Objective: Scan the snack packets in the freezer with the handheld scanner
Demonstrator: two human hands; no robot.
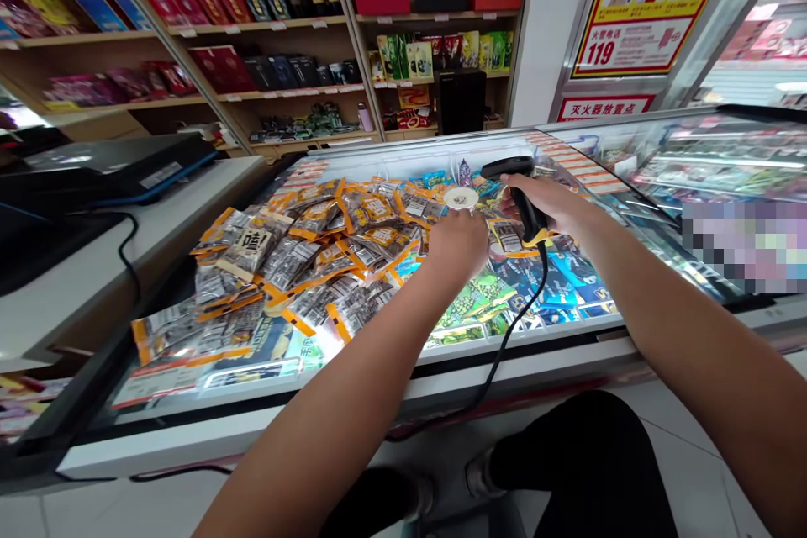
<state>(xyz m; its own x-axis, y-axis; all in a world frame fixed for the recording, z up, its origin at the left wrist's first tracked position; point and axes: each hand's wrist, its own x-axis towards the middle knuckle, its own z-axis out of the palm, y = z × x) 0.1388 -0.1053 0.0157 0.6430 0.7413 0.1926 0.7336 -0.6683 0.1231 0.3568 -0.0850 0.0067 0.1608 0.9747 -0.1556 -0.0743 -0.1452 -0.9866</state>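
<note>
My right hand (550,200) is wrapped round the grip of a black barcode scanner (508,167) with a yellow-trimmed base. Its head points left, and a black cord (543,269) hangs from the grip. Just left of it, my left hand (459,242) is closed on a small item with a round, pale top (461,198); the rest of that item is hidden by the fingers. Both hands are over the glass top of a chest freezer. A heap of clear snack packets (303,256) with orange edges lies left of my left hand.
Through the glass (220,374), green and blue packages (485,298) show inside the freezer. Black equipment (107,164) stands on a white counter at left. Behind are shelves (303,21) of boxes and bottles. The scanner cord droops over the freezer's front edge (567,361).
</note>
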